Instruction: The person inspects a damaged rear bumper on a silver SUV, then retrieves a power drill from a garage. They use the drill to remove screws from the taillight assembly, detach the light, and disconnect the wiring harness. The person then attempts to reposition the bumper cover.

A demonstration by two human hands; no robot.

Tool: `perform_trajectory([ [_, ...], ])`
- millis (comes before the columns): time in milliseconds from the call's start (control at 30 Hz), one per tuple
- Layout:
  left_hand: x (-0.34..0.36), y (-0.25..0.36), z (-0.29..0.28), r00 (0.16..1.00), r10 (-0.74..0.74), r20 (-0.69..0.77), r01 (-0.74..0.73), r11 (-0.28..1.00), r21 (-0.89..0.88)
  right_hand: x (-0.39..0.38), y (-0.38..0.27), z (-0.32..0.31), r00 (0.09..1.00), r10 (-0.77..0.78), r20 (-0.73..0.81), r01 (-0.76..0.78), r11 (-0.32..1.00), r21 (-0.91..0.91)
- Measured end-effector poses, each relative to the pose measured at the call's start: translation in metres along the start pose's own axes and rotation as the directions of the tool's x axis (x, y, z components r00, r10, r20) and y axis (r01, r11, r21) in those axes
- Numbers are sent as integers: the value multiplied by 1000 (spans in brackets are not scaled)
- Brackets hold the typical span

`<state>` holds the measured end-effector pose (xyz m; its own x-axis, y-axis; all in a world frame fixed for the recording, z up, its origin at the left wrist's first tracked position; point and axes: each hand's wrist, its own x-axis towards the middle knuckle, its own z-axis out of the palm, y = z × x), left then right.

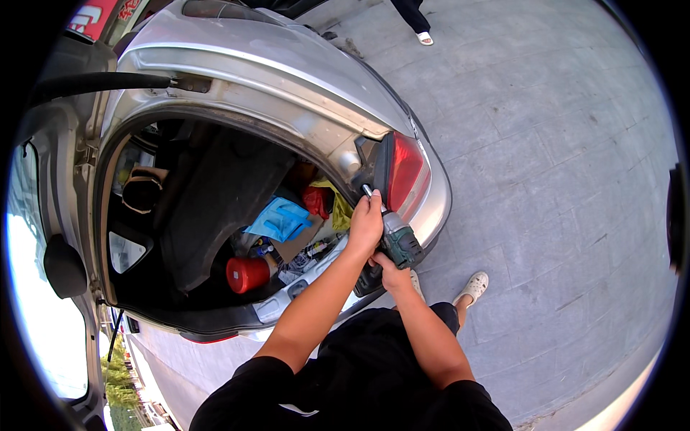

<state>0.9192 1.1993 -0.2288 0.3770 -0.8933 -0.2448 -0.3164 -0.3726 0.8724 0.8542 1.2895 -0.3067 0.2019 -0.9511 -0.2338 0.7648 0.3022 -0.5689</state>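
A dark green and black cordless drill (403,243) is in both my hands at the rear corner of a silver car. My right hand (392,274) is closed round its handle, below the body. My left hand (366,224) is closed at the drill's front end, round a shiny metal socket bit (367,190) whose tip shows past the fingers. The tip points at the dark recess beside the red tail light (406,172). Whether it touches a fastener there is hidden.
The raised tailgate (54,215) stands at left, above the open trunk. Inside lie a red round container (248,275), a blue bag (280,219), a yellow-green cloth (341,210) and loose small items. Grey paving (546,215) stretches right. Another person's leg (413,18) shows at the top.
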Motion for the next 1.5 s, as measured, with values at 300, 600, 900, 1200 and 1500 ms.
perform_trajectory([
  [300,7,-6,2,999,-48,7,48,998,-28,4,-4,-4,996,-85,23,88,981,-174],
  [600,5,-8,-1,999,3,36,-2,1000,-29,-1,6,1,991,116,72,-129,965,227],
  [900,13,-12,-5,998,-66,10,65,996,64,-4,1,1,998,65,12,-65,997,33],
  [1200,23,-37,6,993,-107,39,114,948,-296,-5,8,1,995,81,-55,-85,994,-62],
  [1500,16,-18,1,978,-174,113,201,935,-293,1,14,2,999,45,2,-45,999,5],
])
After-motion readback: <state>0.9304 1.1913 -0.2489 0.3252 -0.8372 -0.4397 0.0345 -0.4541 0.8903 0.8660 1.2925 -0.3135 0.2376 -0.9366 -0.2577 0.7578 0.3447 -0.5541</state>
